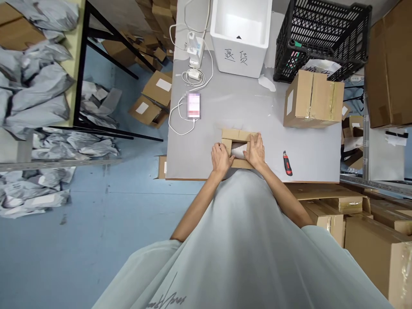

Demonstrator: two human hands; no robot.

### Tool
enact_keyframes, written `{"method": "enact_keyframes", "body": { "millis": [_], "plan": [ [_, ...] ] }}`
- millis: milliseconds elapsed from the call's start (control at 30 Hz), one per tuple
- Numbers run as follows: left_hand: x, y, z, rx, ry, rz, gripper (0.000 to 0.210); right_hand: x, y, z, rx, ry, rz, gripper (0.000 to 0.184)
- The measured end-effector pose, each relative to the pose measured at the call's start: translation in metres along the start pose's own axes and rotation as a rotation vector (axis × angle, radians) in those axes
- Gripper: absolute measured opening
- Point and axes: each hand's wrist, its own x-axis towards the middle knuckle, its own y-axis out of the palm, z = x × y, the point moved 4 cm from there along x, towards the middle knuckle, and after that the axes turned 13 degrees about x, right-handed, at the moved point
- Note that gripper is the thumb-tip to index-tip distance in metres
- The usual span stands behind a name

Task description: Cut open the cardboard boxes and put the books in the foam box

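Note:
A small cardboard box [238, 135] lies at the table's front edge, right before my body, with its flaps folded outward. Inside it shows a pale, whitish-grey item [239, 150] whose kind I cannot make out. My left hand [221, 159] grips the box's left side, fingers bent over the flap and thumb near the opening. On the opposite side my right hand [255, 152] holds the right flap, its fingers reaching forward along the cardboard and its thumb at the opening. A red and black utility knife [287, 164] lies to the right of my right hand.
On the grey table [238, 101] stand a white bin [240, 56], a black crate [322, 38] and a taped carton [313, 101]. A phone [193, 106] with a white cable and a power strip [196, 53] lie left. Grey parcels [41, 81] fill shelves at far left; cartons [373, 253] stack lower right.

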Motion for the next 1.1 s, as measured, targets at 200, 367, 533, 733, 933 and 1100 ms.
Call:
{"method": "enact_keyframes", "body": {
  "millis": [200, 367, 533, 733, 933, 1100],
  "plan": [
    [0.011, 0.002, 0.031, -0.282, -0.13, 0.032, 0.04, -0.02, -0.031, -0.014, 0.093, 0.008, -0.045, 0.068],
    [0.013, -0.001, 0.08, -0.45, -0.312, 0.012, 0.042, -0.048, -0.063, -0.051, 0.144, 0.094, -0.148, 0.055],
    [0.009, -0.014, 0.073, -0.265, -0.012, -0.093, 0.026, -0.056, -0.052, -0.055, 0.096, 0.061, -0.152, 0.04],
    [0.01, -0.01, 0.051, -0.257, 0.106, 0.1, 0.031, -0.052, -0.036, -0.046, 0.134, 0.063, -0.011, 0.038],
    [0.015, 0.005, -0.022, -0.145, 0.308, 0.305, 0.04, -0.046, -0.037, -0.036, 0.142, 0.071, 0.023, 0.029],
    [0.023, 0.022, -0.081, -0.038, 0.35, 0.436, 0.039, -0.036, -0.035, -0.034, 0.169, 0.123, 0.052, 0.031]
  ]
}}
